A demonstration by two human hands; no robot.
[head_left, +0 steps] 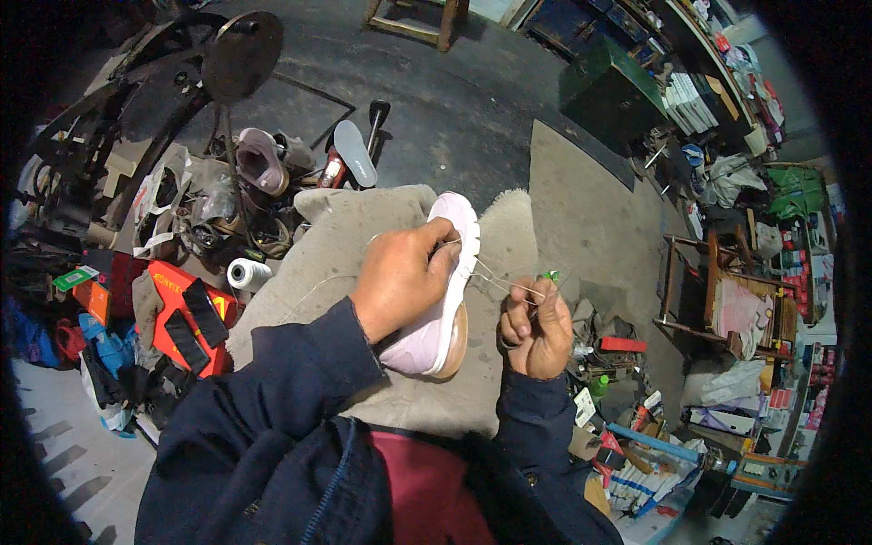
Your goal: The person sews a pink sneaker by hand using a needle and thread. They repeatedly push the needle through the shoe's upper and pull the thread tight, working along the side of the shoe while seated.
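A: Start at the fingers, pls. What've they got?

B: L hand (400,272): fingers closed on a pink shoe (422,345), thumb up by its white sole (461,282). R hand (538,334): thumb and forefinger pinched on pale thread (498,278), other fingers curled in. Needle or no needle? Can't tell, too small.

A: Where's the shoe, exactly?

B: Over a grey-beige cloth (318,232) spread across the lap, R of its middle. Toe points to the cloth's far edge, heel to the near edge, by the person's body. It's tipped on its side, sole facing R.

A: Why that way?

B: Prob. so the sole's edge faces the R hand, w/ the L hand keeping the shoe steady. Thread spans the gap btwn sole and R hand, looks fairly taut; I'd guess the R hand sits apart to keep slack out. The cloth prob. shields the clothes.

A: Further out?

B: White spool (249,274) just beside the cloth's L edge, prob. for easy reach. A loose strand curves over the cloth on that side. Past the far L corner: a 2nd pink shoe (262,162) and a grey insole (354,154), apart from the work. Beyond the L edge, an orange-red box (218,359) w/ dark flat pieces on top.
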